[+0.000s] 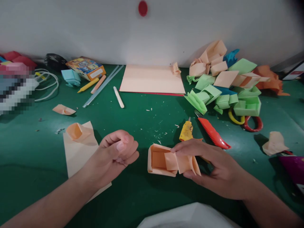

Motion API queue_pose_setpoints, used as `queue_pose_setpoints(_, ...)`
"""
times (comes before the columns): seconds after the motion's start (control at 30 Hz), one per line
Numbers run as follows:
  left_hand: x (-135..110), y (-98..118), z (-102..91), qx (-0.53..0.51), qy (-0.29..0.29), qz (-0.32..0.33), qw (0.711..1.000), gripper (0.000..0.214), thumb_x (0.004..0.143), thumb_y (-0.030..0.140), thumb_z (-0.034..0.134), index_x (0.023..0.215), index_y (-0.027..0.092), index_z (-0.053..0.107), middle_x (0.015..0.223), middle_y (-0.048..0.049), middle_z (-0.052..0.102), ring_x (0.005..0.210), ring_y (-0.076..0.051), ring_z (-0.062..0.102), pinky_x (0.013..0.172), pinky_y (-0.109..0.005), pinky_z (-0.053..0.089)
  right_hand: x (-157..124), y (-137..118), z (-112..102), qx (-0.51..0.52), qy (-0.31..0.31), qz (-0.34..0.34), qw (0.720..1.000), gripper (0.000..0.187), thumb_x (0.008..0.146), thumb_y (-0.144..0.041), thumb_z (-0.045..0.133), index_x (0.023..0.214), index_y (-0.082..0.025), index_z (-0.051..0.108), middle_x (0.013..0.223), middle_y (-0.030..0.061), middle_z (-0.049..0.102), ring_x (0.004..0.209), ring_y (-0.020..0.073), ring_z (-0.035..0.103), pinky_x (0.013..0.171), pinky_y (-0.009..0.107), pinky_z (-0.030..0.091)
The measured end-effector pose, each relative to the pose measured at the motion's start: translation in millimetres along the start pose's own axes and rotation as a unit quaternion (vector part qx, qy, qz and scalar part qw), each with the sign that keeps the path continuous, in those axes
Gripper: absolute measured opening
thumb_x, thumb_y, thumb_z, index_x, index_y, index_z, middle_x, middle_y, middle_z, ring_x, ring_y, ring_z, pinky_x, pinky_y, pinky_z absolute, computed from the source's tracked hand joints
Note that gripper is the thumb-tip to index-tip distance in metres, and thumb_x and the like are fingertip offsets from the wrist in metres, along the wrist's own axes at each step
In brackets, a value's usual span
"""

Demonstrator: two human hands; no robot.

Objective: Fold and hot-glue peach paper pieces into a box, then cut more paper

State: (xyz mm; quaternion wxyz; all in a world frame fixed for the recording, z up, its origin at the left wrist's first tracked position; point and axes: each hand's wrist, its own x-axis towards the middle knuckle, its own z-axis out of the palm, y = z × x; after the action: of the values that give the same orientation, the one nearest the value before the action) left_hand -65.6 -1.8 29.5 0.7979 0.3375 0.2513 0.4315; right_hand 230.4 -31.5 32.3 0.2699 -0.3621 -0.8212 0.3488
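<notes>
My right hand [213,164] grips a small open-topped peach folded paper box [162,160] at its right end, thumb below and fingers above. A narrower folded flap section stands inside that end. My left hand [118,150] is curled closed to the left of the box, not touching it. Anything inside those fingers is hidden. Under my left wrist lies a cream sheet of paper [76,155], with a folded peach paper piece [77,131] on it. Just beyond my right hand are a yellow glue gun [186,129] and a red-handled cutter [213,133].
A heap of green, peach and blue folded paper [223,85] sits back right, beside scissors [253,123]. A peach paper stack [152,79] lies by the wall. Back left are glue sticks [103,85], a crayon box [86,68], crayons [87,85] and a white cable [55,84].
</notes>
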Motion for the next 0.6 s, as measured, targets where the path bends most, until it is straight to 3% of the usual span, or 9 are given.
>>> queue_pose_setpoints(0.6,1.0,0.1,0.3,0.004,-0.013,0.004,1.0,0.016,0.088,0.035,0.08,0.078,0.025,0.075,0.054,0.0086,0.023,0.049,-0.007,0.018,0.048,-0.02,0.025,-0.9,-0.7,-0.8,-0.006,-0.005,0.005,1.0,0.039,0.096,-0.025,0.069,0.13,-0.034,0.055,0.13,0.0008,0.071,0.121,0.0176,0.067,0.103,0.028,0.053)
